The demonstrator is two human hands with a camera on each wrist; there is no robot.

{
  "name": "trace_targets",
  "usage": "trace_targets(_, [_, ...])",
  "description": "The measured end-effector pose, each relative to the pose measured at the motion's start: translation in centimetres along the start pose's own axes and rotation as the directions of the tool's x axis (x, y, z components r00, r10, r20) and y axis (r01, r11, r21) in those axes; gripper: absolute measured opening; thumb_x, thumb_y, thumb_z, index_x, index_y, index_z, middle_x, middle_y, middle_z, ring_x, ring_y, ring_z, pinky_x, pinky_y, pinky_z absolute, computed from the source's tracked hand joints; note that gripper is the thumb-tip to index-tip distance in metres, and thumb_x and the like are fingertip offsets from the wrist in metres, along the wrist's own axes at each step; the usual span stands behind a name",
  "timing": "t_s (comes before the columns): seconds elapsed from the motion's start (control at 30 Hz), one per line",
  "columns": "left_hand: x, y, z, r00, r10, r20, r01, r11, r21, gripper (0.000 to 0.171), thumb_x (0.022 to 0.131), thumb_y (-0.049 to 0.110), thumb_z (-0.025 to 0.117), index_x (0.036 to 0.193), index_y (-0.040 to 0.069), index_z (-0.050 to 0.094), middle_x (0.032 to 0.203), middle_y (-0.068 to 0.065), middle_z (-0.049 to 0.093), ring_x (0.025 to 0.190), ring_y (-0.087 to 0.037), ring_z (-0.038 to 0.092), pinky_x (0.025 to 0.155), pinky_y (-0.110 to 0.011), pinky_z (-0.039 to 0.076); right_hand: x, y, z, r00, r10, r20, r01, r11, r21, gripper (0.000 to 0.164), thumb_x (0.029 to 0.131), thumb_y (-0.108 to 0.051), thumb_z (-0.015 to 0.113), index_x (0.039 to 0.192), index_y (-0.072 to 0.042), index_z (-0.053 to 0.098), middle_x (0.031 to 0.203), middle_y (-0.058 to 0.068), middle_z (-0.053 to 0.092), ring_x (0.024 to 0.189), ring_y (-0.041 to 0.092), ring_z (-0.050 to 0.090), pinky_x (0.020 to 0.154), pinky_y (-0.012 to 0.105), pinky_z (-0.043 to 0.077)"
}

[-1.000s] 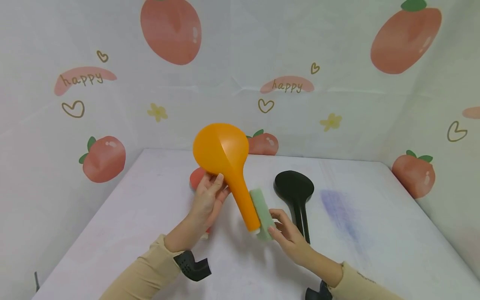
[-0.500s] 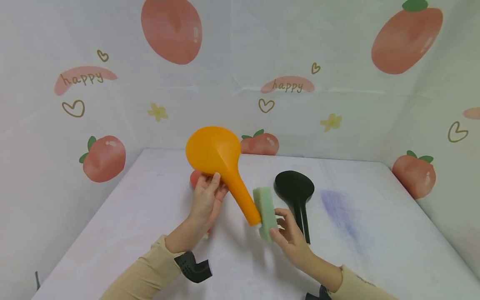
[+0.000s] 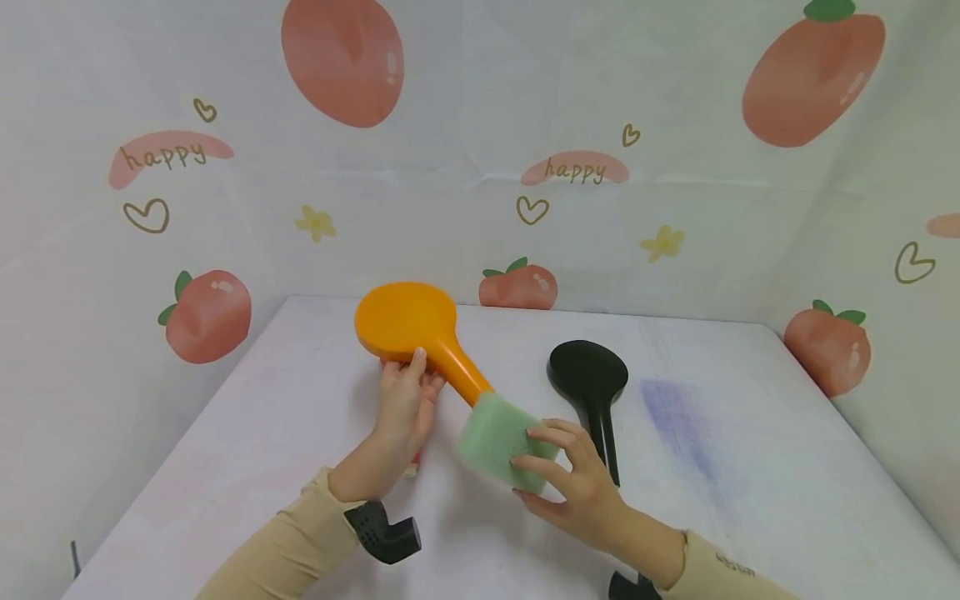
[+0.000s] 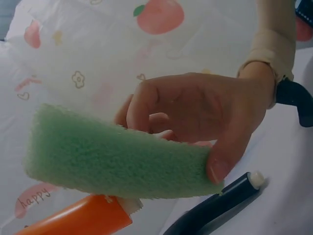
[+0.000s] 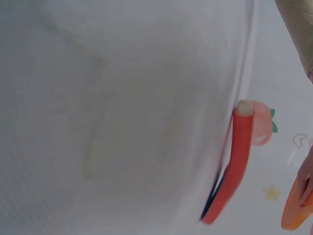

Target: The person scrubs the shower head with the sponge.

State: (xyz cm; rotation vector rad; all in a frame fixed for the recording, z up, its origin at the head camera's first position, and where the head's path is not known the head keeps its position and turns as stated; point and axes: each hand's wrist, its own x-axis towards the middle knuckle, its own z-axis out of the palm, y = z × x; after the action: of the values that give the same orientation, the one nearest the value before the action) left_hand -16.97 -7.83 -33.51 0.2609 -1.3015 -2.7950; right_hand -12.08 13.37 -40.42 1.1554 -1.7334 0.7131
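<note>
An orange scoop [image 3: 405, 321] with a round bowl and a long handle is held up over the table. My left hand [image 3: 401, 408] grips it at the bowl's near edge, thumb on top. In my right hand [image 3: 581, 479] is a green sponge [image 3: 498, 442], pinched between thumb and fingers. The sponge covers the handle's end in the head view. In the left wrist view the sponge [image 4: 117, 156] lies just over the orange handle [image 4: 80, 218]; whether they touch I cannot tell.
A black scoop [image 3: 588, 371] lies on the white table [image 3: 750, 467] to the right. Mostly hidden behind my left hand is a red scoop, whose handle [image 5: 239, 156] shows in the right wrist view. A purple smear [image 3: 682, 429] marks the table.
The orange scoop has moved lower and left, its bowl tilting flatter. My right hand has turned the sponge from its narrow edge to its broad face, now over the handle's end.
</note>
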Motion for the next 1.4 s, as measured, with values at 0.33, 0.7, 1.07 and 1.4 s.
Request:
trace_targets(0.33, [-0.4, 0.3, 0.1, 1.000, 0.007, -0.018, -0.007, 1.000, 0.010, 0.043, 0.101, 0.016, 0.035, 0.141, 0.005, 0.022, 0.128, -0.006, 0.040, 0.114, -0.020, 0.046, 0.106, -0.036, 0.040, -0.4, -1.4, -0.5, 0.941, 0.325, 0.100, -0.332, 0.941, 0.067, 0.038, 0.088, -0.037, 0.058, 0.099, -0.002, 0.052, 0.114, 0.019, 0.041, 0.112, 0.018, 0.043, 0.099, 0.013, 0.039])
trace_targets(0.7, [-0.2, -0.5, 0.4, 0.998, 0.047, -0.051, -0.048, 0.998, -0.028, 0.039, 0.100, 0.013, 0.038, 0.137, 0.012, 0.026, 0.122, -0.005, 0.042, 0.099, -0.016, 0.048, 0.086, -0.022, 0.053, -0.1, -1.9, -0.1, 0.752, 0.630, 0.193, -0.642, 0.632, 0.434, 0.055, 0.072, 0.015, 0.069, 0.112, 0.008, 0.033, 0.119, 0.003, 0.039, 0.110, 0.001, 0.051, 0.089, 0.017, 0.050])
trace_targets(1.07, [-0.3, -0.7, 0.4, 0.998, 0.045, -0.036, -0.046, 0.998, -0.037, 0.045, 0.100, 0.014, 0.038, 0.141, 0.013, 0.021, 0.128, -0.005, 0.039, 0.108, -0.018, 0.044, 0.106, -0.036, 0.041, 0.5, -1.1, -0.3, 0.566, 0.765, 0.308, -0.764, 0.346, 0.544, 0.041, 0.087, 0.009, 0.053, 0.118, 0.007, 0.027, 0.121, 0.004, 0.034, 0.099, 0.004, 0.055, 0.079, 0.017, 0.054])
trace_targets(1.4, [-0.2, -1.3, 0.3, 0.999, 0.051, 0.000, -0.051, 0.999, -0.008, 0.044, 0.100, 0.011, 0.037, 0.141, 0.010, 0.022, 0.134, -0.009, 0.037, 0.115, -0.022, 0.045, 0.107, -0.039, 0.039, 1.4, 0.0, -1.4, 0.408, 0.855, 0.320, -0.860, 0.241, 0.450, 0.036, 0.094, -0.002, 0.048, 0.124, -0.001, 0.029, 0.125, 0.009, 0.036, 0.098, 0.002, 0.054, 0.083, 0.012, 0.048])
